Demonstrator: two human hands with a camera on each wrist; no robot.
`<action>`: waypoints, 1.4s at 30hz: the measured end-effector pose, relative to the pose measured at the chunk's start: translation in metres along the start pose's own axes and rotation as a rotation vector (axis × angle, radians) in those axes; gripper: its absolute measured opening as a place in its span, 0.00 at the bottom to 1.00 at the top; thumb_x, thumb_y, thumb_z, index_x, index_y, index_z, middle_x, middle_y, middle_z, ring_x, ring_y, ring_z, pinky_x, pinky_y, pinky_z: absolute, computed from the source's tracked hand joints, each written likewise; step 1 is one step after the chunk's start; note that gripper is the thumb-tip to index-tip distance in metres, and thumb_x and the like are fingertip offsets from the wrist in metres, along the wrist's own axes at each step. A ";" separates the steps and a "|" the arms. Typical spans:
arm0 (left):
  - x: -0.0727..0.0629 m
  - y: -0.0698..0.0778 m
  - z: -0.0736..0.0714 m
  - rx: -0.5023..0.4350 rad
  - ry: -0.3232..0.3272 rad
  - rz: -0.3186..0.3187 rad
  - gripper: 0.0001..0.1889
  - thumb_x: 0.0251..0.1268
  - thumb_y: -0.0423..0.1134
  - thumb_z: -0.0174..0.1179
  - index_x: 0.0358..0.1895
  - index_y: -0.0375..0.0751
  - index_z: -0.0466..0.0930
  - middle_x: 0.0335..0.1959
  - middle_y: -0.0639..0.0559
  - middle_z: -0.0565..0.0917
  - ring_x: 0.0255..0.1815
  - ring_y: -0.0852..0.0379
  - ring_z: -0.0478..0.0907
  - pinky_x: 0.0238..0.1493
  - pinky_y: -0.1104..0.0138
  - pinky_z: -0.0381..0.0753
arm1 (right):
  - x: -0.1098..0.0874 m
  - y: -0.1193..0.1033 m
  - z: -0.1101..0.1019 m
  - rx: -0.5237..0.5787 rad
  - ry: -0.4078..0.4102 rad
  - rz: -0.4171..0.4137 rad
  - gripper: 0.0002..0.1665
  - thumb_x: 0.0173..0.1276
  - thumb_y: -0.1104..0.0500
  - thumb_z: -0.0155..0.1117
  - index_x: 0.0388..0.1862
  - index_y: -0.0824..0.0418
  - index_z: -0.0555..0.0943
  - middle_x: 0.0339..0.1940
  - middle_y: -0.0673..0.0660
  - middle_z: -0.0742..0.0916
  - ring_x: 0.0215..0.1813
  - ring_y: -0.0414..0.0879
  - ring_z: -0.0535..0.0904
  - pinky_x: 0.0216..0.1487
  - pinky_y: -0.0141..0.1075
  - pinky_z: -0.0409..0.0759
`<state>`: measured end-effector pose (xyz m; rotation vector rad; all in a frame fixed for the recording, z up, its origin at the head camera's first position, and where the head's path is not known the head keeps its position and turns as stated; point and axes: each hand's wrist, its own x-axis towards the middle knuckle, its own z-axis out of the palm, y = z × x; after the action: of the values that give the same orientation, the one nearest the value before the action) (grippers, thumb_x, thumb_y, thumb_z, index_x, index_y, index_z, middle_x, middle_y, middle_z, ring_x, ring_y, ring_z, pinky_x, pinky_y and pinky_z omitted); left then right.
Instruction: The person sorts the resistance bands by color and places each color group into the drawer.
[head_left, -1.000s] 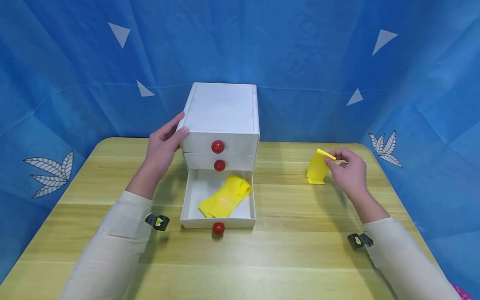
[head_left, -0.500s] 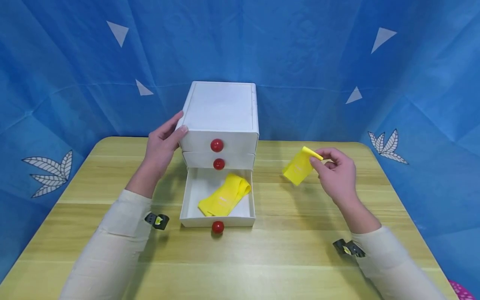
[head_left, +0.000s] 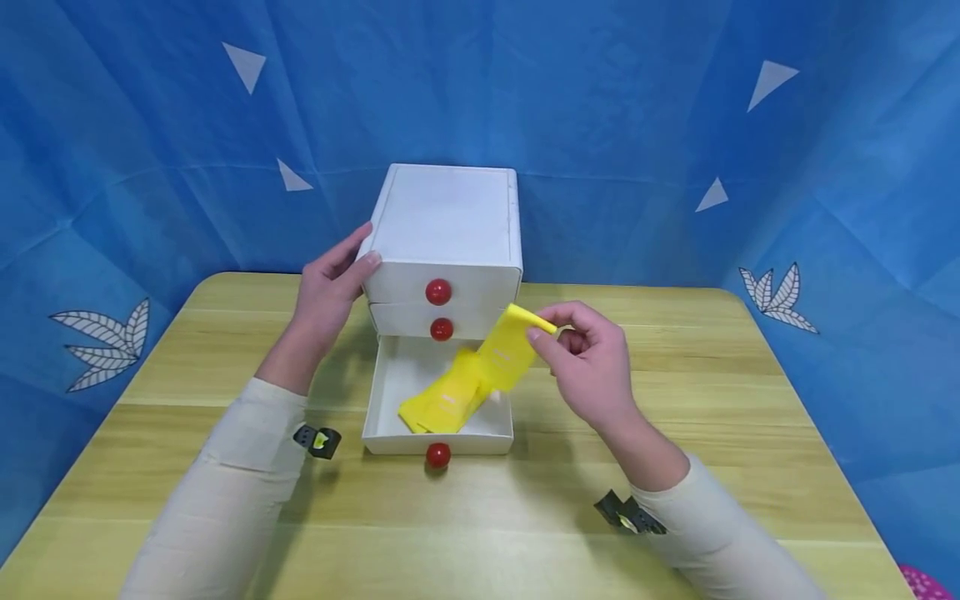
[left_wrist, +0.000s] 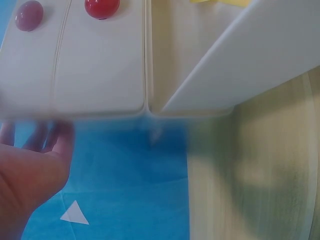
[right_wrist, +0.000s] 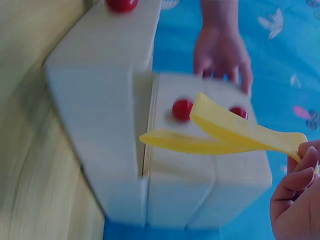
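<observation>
My right hand pinches one end of a folded yellow resistance band between thumb and fingers. In the right wrist view, that band hangs with its loose ends apart. In the head view it overlaps a second yellow band, which lies folded in the bottom drawer. That drawer is pulled out of a white drawer cabinet. On the cabinet's left side rests my left hand, its thumb at the top front corner. The left wrist view shows the left fingers against the cabinet's side.
Red round knobs mark the drawers, including the bottom drawer's knob. The upper two drawers are closed. The cabinet stands on a wooden table, with a blue curtain behind it.
My right hand has carried the pinched band left, from the table's right side to over the open bottom drawer. The left hand and the cabinet have stayed in place.
</observation>
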<state>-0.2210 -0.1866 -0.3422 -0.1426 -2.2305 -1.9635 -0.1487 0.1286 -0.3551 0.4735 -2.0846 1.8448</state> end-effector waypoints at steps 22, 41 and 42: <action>0.000 -0.001 -0.001 -0.015 0.004 0.015 0.28 0.72 0.49 0.62 0.73 0.58 0.70 0.72 0.51 0.70 0.68 0.51 0.69 0.64 0.52 0.72 | -0.035 0.031 0.104 -0.057 -0.168 0.150 0.06 0.64 0.65 0.71 0.39 0.58 0.86 0.32 0.49 0.83 0.17 0.41 0.66 0.17 0.28 0.64; -0.001 0.000 0.001 0.015 -0.001 0.001 0.29 0.73 0.50 0.60 0.74 0.60 0.68 0.74 0.54 0.67 0.70 0.51 0.67 0.66 0.52 0.70 | -0.007 0.062 0.071 -0.609 -0.185 0.182 0.12 0.60 0.58 0.77 0.43 0.55 0.89 0.37 0.48 0.87 0.32 0.45 0.75 0.32 0.37 0.74; -0.001 0.001 0.001 0.016 -0.001 0.001 0.29 0.73 0.50 0.60 0.74 0.60 0.68 0.74 0.54 0.67 0.70 0.51 0.67 0.66 0.52 0.70 | -0.006 0.062 0.070 -0.627 -0.182 0.186 0.13 0.59 0.57 0.78 0.44 0.55 0.89 0.38 0.49 0.87 0.33 0.45 0.76 0.34 0.38 0.75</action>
<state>-0.2202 -0.1851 -0.3420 -0.1428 -2.2459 -1.9452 -0.1726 0.0668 -0.4213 0.2954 -2.7426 1.1500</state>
